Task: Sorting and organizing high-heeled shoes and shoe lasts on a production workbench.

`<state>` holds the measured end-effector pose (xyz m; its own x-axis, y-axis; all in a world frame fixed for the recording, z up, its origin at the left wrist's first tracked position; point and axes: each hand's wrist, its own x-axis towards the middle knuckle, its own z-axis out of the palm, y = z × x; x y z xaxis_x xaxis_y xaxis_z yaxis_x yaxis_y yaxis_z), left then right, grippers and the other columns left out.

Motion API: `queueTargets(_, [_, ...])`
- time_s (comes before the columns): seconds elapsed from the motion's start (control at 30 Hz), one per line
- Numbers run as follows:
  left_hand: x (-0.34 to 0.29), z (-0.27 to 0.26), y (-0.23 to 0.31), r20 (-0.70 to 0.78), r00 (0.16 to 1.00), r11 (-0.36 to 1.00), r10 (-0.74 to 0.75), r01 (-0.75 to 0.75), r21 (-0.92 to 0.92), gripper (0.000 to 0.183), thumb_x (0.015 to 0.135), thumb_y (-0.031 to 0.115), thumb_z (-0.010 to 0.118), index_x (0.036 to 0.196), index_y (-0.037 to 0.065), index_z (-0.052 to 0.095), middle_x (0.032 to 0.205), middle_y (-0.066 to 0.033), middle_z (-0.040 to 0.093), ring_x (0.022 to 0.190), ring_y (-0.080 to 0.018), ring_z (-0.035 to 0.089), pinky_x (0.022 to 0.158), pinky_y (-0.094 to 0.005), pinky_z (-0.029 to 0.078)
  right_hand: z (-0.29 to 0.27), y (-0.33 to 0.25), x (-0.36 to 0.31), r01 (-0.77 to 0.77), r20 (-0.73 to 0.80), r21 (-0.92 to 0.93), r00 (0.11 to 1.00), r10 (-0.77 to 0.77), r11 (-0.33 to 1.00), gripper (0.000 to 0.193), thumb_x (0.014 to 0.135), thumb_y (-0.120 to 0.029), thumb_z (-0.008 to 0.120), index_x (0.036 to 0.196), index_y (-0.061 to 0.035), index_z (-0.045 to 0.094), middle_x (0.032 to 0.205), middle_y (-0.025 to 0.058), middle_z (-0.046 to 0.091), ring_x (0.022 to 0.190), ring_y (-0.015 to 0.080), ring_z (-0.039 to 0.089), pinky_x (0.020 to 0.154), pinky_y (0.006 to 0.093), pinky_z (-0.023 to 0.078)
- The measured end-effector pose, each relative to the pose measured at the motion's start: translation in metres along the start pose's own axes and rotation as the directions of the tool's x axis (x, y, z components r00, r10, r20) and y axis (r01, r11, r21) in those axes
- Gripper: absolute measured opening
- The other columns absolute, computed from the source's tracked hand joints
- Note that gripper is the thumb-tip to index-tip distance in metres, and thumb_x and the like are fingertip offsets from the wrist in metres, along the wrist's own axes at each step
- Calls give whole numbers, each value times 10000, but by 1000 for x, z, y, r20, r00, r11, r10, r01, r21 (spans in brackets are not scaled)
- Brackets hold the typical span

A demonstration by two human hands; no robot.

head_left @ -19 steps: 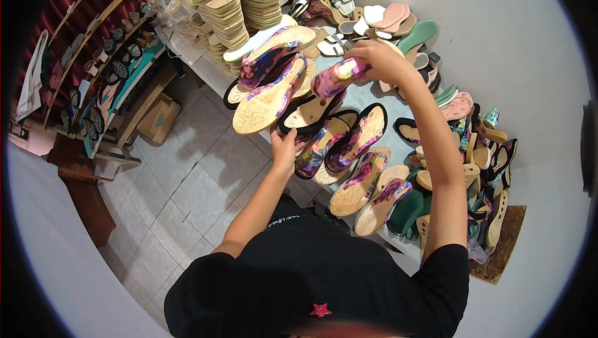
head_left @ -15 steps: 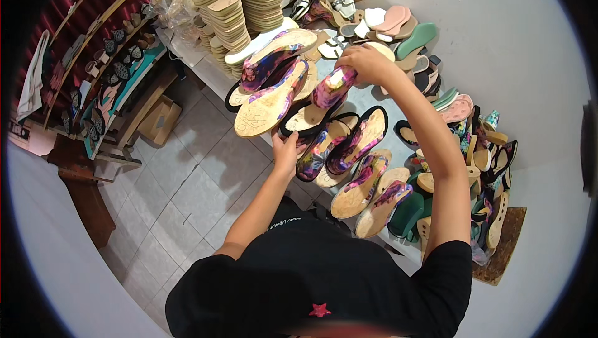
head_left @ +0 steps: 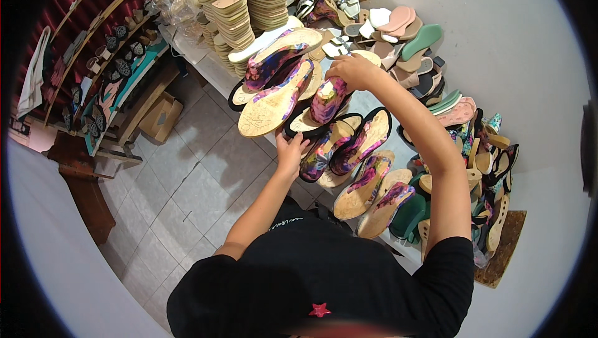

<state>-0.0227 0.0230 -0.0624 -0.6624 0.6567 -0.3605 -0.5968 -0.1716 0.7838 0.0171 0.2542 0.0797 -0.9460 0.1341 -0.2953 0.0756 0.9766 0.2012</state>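
The right hand grips a flowered shoe over a black-edged sole; the left hand is at that sole's edge, grip unclear. Other flowered shoes crowd both sides; a pile of soles stands beyond.

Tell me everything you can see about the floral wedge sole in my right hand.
The floral wedge sole has a curved side covered in smooth, fabric-like material patterned in purple, pink and dark tones. A small pale patch, perhaps the heel's base, shows on its near end. The right hand grips it from above, hiding its middle. It is tilted, its floral end toward the person, over a black-edged sole; whether those two touch is unclear.
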Motion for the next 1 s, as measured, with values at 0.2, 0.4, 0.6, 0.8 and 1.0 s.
queueTargets(0.2, [-1,1,1,-2,1000,999,-16,16,-28,516,876,-1,507,1310,72,239,1207,-128,437,1045,-207,513,849,-356,520,5,-6,3,12,85,50,996,-16,999,636,605,-217,792,1194,-266,559,1106,21,601,1124,224,506,897,431,436])
queueTargets(0.4, [-3,3,4,1,1000,1000,-21,21,-18,500,875,10,501,1302,72,248,1208,-124,438,1045,-211,515,847,-365,514,6,-9,4,7,66,-13,998,-6,1000,641,610,-235,794,1203,-266,553,1101,19,604,1109,235,513,882,414,449])
queueTargets(0.6, [-2,2,2,-1,1000,1000,-19,19,-25,497,878,28,503,1302,75,250,1220,-126,434,1047,-214,516,854,-359,507,6,-9,3,5,52,42,999,-7,999,627,627,-235,784,1207,-264,548,1111,13,600,1110,243,512,883,421,456])
queueTargets(0.8, [1,-1,-1,7,1000,999,-13,13,-35,507,874,46,513,1302,82,244,1223,-127,434,1042,-214,521,844,-347,506,6,-15,3,-1,31,5,1000,0,1000,634,628,-247,779,1215,-252,539,1168,44,569,1155,257,482,928,445,424])
queueTargets(1.0, [-1,-2,2,19,997,997,-80,80,3,502,856,93,551,1262,71,256,1177,-116,451,986,-190,525,780,-335,505,0,-25,-9,-60,-28,138,998,64,989,817,527,-135,802,1263,-247,465,1256,48,496,1256,303,369,1037,470,308])
